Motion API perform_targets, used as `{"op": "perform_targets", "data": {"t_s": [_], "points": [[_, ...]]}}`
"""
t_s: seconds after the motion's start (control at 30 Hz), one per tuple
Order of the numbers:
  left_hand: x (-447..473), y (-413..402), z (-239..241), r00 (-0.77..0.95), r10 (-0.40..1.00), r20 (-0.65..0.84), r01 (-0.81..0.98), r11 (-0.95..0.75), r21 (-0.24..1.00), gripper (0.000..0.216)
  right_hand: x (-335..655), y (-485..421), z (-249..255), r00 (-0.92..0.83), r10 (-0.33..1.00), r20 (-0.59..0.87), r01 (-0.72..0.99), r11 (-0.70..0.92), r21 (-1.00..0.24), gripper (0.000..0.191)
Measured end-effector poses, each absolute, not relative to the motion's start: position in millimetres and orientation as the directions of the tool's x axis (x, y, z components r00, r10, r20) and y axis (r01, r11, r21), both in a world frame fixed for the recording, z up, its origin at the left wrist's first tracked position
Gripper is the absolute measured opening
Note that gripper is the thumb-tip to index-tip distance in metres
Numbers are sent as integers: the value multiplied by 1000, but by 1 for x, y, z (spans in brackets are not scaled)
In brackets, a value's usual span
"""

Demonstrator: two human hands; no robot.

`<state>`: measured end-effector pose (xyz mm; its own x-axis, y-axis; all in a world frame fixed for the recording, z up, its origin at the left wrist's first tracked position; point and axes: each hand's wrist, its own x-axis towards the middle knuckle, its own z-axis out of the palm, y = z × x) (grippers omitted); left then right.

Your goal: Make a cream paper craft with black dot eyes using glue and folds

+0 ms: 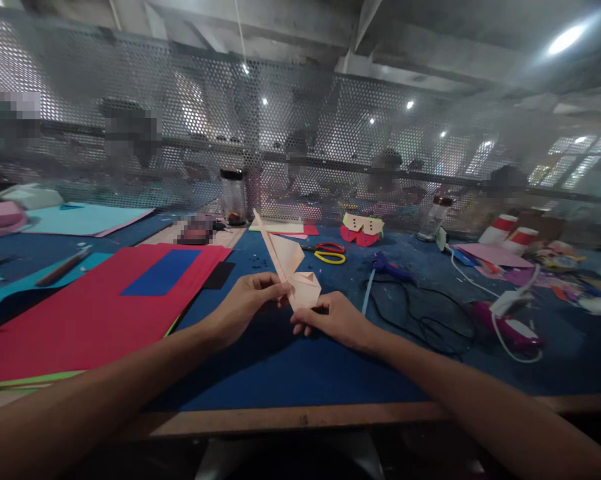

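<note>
A folded piece of pale peach paper (306, 291) is held up above the blue tabletop between both hands. It has a long narrow strip rising to the upper left and a small folded pocket shape low on the right. My left hand (260, 293) pinches the paper's left side between thumb and fingers. At its lower right edge, my right hand (333, 317) grips the paper, with the fingertips partly behind it. Just beyond the paper lie scissors (330, 254) with red and yellow handles.
Red sheets (95, 313) with a blue rectangle (163, 272) lie at the left. A blue glue gun (391, 267) with a black cord is right of centre; a purple tool (510, 328) with a white cable lies farther right. Behind stand a lidded jar (233, 197) and a perforated screen (300, 127).
</note>
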<state>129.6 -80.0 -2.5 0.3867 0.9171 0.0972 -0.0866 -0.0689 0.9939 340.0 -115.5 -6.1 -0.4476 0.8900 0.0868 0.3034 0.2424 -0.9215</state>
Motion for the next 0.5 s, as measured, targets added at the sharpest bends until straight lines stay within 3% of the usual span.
{"op": "perform_targets", "data": {"t_s": [0.3,0.5], "points": [[128,-80,-4,426,900,90,-43,-80,996,28,345,-115,-4,-479,875,69,330,252,-910,50],[131,-86,-4,546,837,40,44,-76,996,26,357,-102,8,-288,910,300,302,383,-873,49]]}}
